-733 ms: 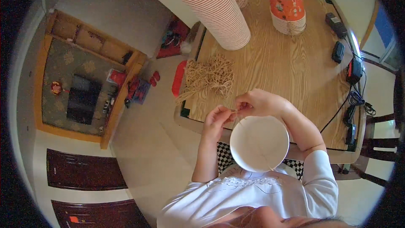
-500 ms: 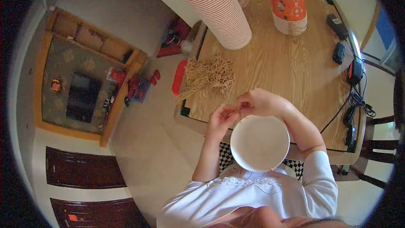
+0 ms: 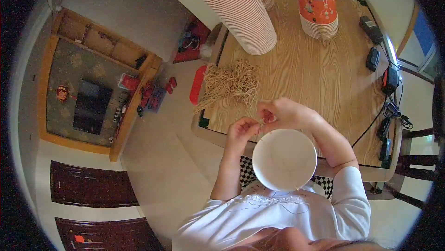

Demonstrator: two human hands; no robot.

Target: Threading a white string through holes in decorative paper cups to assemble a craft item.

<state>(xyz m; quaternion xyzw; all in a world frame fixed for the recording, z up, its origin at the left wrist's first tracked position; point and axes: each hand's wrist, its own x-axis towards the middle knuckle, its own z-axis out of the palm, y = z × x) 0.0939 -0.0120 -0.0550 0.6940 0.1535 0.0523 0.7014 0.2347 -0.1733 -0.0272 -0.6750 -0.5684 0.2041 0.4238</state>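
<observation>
A white round paper bucket rests against my body at the table's near edge, its plain white round face toward me. Just beyond its far left edge my two hands meet with their fingertips nearly touching. My left hand is pinched closed, and so is my right hand, bent in from the right. A thin tan piece of cord seems to run between their fingers, mostly covered by them. Short tan bits poke out at the bucket's edge. Left of my hands lies a tangled heap of tan paper cord.
A tall stack of nested paper buckets leans at the back left, and a shorter orange and green stack stands at the back right. Black adapters and cables line the right edge. A red stool is beside the left edge.
My fingertips have drawn slightly apart, the left hand moving a little down and left. The bucket has shifted slightly toward me.
</observation>
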